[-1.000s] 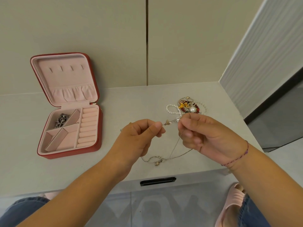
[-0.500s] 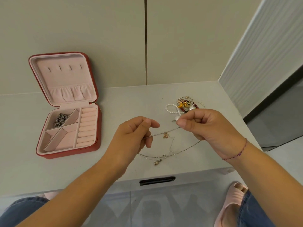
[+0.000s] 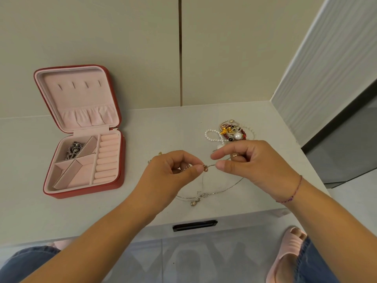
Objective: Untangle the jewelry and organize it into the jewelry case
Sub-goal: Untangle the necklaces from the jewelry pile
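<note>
At the desk's (image 3: 244, 203) front edge the chain's (image 3: 212, 193) slack lies; its lifted span runs left-right between 2 hands. The left hand (image 3: 169, 172) pinches it; the right hand (image 3: 257, 162), thumb and forefinger parted, has an unclear grip. The pile (image 3: 230, 131) sits toward the far right corner, and the jewelry case (image 3: 81, 192) is open toward the left edge.

The single view comes from a wide-angle camera on the person's head, facing forward and steeply down over the pale grey table (image 3: 30, 211), whose far edge meets the beige wall panels (image 3: 122, 37) just above mid-frame. It sits close: the left hand (image 3: 169, 174) and right hand (image 3: 259, 166) lie near the centre, and blue jeans (image 3: 26, 262) and a pink slipper (image 3: 289, 242) show along the bottom edge.
</note>
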The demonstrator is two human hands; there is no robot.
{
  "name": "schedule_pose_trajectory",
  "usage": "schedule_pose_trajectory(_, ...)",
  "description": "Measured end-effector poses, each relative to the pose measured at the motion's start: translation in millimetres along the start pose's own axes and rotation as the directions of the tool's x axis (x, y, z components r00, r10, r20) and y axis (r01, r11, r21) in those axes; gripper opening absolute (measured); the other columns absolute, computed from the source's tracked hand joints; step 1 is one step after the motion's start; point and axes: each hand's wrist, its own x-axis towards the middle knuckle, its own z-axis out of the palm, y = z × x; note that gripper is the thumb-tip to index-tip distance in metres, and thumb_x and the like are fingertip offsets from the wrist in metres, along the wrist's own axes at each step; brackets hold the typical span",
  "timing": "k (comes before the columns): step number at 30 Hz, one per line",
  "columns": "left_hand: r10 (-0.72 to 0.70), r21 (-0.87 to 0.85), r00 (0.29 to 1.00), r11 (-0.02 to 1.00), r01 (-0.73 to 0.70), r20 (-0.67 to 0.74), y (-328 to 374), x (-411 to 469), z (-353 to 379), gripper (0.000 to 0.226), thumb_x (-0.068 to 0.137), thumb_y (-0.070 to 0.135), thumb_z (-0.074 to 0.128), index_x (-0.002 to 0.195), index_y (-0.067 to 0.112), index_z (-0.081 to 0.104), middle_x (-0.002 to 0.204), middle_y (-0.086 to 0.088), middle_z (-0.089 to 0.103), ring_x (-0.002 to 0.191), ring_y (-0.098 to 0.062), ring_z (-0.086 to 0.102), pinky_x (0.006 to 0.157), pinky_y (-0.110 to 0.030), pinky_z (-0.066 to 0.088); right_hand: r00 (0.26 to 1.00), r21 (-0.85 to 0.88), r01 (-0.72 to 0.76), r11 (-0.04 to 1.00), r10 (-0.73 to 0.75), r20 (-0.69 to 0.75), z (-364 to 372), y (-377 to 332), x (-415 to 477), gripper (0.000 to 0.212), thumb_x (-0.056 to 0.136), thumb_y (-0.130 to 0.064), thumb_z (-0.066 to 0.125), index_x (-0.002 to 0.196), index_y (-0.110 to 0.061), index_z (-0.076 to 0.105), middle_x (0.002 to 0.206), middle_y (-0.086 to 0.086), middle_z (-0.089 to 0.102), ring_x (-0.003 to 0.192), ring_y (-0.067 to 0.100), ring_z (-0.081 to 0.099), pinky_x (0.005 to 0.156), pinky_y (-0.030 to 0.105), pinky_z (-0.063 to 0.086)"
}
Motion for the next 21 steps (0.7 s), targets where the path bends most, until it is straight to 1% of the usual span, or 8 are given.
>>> schedule_pose_trajectory(2,0.005,-0.057,1.0,0.998,-0.004,0.022,3.5,-0.8,1.0,0.005,0.082,0.021,0.071,0.078,0.022,0.073,0.064,-0.003,0.053,0.047,-0.004,0.036,0.046,-0.01,0.03,0.998,0.001,0.01,1.0,-0.01,0.056,4.2,-0.1,-1.1,0.016,0.078,-0.012,0.073,0.094,-0.017,0.074,0.051,-0.012,0.024,0.05,0.006,0.025,0.055,0.014,0.033)
schedule_pose_trajectory(5,-0.002,-0.118,0.999,0.993,0.008,0.047,6.4,-2.1,2.5,0.005,0.084,0.017,0.068,0.081,0.016,0.072,0.061,0.007,0.058,0.043,0.0,0.04,0.046,-0.009,0.032,0.997,-0.024,0.016,1.0,-0.014,0.077,11.5,0.9,-2.4,0.014,0.077,-0.015,0.075,0.09,-0.018,0.074,0.054,-0.012,0.029,0.052,0.007,0.027,0.052,0.017,0.027)
schedule_pose_trajectory(7,0.017,-0.119,0.998,0.993,-0.01,0.054,6.9,-2.2,2.8,0.008,0.084,0.021,0.066,0.08,0.019,0.073,0.067,0.003,0.065,0.05,-0.003,0.044,0.049,-0.013,0.037,0.997,-0.03,0.019,0.999,-0.016,0.069,12.9,1.7,-2.6,0.009,0.076,-0.016,0.075,0.085,-0.017,0.074,0.056,-0.012,0.031,0.055,0.007,0.03,0.054,0.02,0.027)
schedule_pose_trajectory(10,0.044,-0.113,0.999,0.993,-0.044,0.001,4.5,-1.6,1.7,0.015,0.077,0.033,0.067,0.081,0.019,0.073,0.08,-0.001,0.072,0.071,-0.009,0.058,0.067,-0.015,0.047,0.998,-0.016,0.007,1.0,-0.006,0.062,10.9,1.4,-2.9,0.005,0.076,-0.016,0.075,0.08,-0.015,0.073,0.059,-0.008,0.035,0.058,0.011,0.033,0.058,0.025,0.03)
schedule_pose_trajectory(12,0.033,-0.123,0.998,0.992,-0.038,-0.045,3.4,-0.5,0.5,0.019,0.074,0.037,0.067,0.08,0.02,0.074,0.084,-0.002,0.072,0.081,-0.012,0.062,0.075,-0.015,0.047,0.997,-0.024,-0.006,1.0,0.008,0.075,10.0,1.4,-3.6,0.003,0.078,-0.016,0.074,0.079,-0.014,0.072,0.062,-0.003,0.039,0.061,0.014,0.035,0.061,0.028,0.032)
schedule_pose_trajectory(16,0.019,-0.132,0.996,0.991,-0.03,-0.083,4.7,1.5,-2.3,0.01,0.082,0.025,0.066,0.08,0.018,0.072,0.078,0.001,0.073,0.076,-0.006,0.064,0.073,-0.009,0.047,0.995,-0.011,-0.008,1.0,0.009,0.097,10.1,1.4,-4.4,0.005,0.082,-0.013,0.07,0.078,-0.014,0.069,0.07,0.006,0.05,0.065,0.013,0.043,0.065,0.029,0.038)
schedule_pose_trajectory(18,0.015,-0.134,0.997,0.991,-0.025,-0.076,4.2,1.5,-2.3,0.008,0.082,0.024,0.067,0.082,0.017,0.072,0.078,0.0,0.073,0.075,-0.008,0.064,0.074,-0.01,0.048,0.994,0.027,-0.008,1.0,0.005,0.108,9.9,0.5,-4.3,0.004,0.082,-0.015,0.071,0.079,-0.015,0.069,0.074,0.014,0.053,0.069,0.016,0.045,0.067,0.029,0.04)
schedule_pose_trajectory(21,0.009,-0.121,0.999,0.993,-0.014,-0.043,2.8,0.5,-0.8,0.015,0.076,0.029,0.07,0.089,0.022,0.074,0.087,0.0,0.074,0.087,-0.014,0.067,0.079,-0.013,0.05,0.993,0.061,-0.003,0.998,-0.004,0.117,9.8,-0.2,-4.0,0.011,0.075,-0.026,0.076,0.079,-0.017,0.071,0.073,0.015,0.052,0.069,0.016,0.045,0.068,0.028,0.041)
